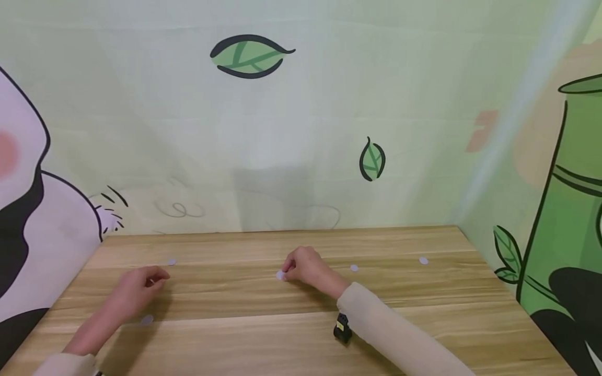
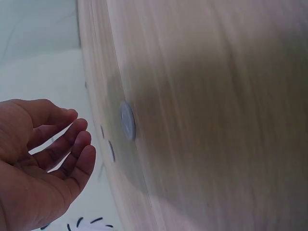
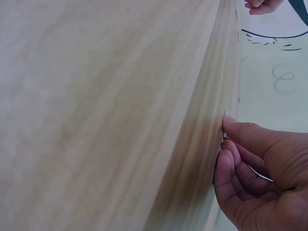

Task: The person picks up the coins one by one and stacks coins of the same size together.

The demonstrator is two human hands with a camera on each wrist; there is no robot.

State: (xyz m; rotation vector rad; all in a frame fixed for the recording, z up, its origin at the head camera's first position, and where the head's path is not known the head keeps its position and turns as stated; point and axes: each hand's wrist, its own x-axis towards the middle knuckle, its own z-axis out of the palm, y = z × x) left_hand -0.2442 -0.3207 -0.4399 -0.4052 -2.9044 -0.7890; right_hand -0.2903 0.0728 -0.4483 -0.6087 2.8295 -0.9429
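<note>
Small pale round discs lie spread over the wooden table. My right hand (image 1: 308,269) is low at the table's middle, its thumb and curled fingers pinching one white disc (image 1: 280,275) at the surface. In the right wrist view the thumb covers most of that disc (image 3: 226,113), and only its edge shows. Over the left side hovers my left hand (image 1: 138,292), fingers loosely bent and holding nothing. Beyond its fingertips is one disc (image 1: 172,262); another disc (image 1: 147,320) lies nearer the front. The left wrist view shows a grey disc (image 2: 127,120) flat on the wood.
To the right of my right hand lie a disc (image 1: 354,268) and, farther right, another disc (image 1: 424,260). The wooden table (image 1: 263,344) ends at a pale green printed backdrop (image 1: 301,120) with leaf drawings. A small black device (image 1: 342,329) sits at the right wrist.
</note>
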